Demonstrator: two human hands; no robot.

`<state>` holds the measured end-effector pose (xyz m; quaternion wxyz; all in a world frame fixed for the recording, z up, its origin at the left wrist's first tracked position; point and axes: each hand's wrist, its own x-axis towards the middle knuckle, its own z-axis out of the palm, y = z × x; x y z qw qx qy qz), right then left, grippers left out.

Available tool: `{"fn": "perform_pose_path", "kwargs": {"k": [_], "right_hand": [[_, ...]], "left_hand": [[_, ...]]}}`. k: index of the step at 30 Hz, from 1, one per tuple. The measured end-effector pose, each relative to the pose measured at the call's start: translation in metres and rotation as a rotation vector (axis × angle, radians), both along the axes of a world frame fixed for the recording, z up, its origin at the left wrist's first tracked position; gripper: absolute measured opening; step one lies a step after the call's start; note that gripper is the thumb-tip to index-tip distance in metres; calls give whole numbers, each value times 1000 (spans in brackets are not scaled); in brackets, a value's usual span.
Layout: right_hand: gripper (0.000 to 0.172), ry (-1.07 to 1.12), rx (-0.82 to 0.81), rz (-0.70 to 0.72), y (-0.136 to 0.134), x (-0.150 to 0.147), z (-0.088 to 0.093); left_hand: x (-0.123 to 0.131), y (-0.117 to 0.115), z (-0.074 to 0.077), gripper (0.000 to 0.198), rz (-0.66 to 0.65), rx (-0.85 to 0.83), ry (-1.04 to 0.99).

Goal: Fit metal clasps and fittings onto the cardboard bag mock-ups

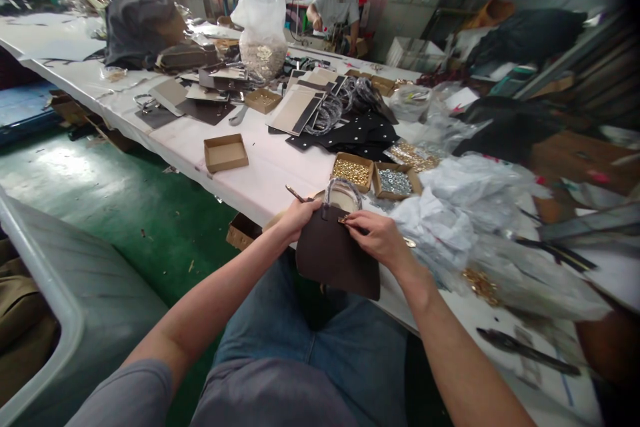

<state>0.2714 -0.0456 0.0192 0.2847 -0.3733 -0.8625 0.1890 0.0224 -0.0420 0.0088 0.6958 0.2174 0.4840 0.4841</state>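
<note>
I hold a dark brown leather piece (336,259) over the table's front edge, above my lap. My left hand (299,215) is closed on its upper left corner, and a thin brown tool sticks out past the fingers. My right hand (376,237) pinches the top edge, where a small gold fitting (343,219) shows. Just behind the piece stands a round container with a clear rim (343,194). Beyond it are a box of gold hardware (353,171) and a box of silver hardware (396,182).
The long white table (270,167) carries an empty cardboard box (225,152), black and tan leather pieces (350,133), crumpled plastic bags (465,213) and a bag of fittings (261,30). A dark tool (525,349) lies at the right. A seated person (336,5) works at the far end. The green floor (125,200) lies at left.
</note>
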Motion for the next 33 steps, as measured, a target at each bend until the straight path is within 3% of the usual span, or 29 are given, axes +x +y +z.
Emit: {"fn": "perform_pose_path", "kwargs": {"k": [8, 16, 24, 33], "right_hand": [[21, -166, -8, -38, -3, -10, 10], [20, -283, 63, -64, -6, -7, 2], [19, -255, 34, -28, -15, -3, 4], [17, -210, 48, -73, -8, -3, -2]], "left_hand": [[-2, -1, 2, 11, -18, 24, -56], [1, -4, 5, 12, 16, -20, -60], [2, -5, 0, 21, 42, -39, -65], [4, -7, 1, 13, 40, -23, -83]]}}
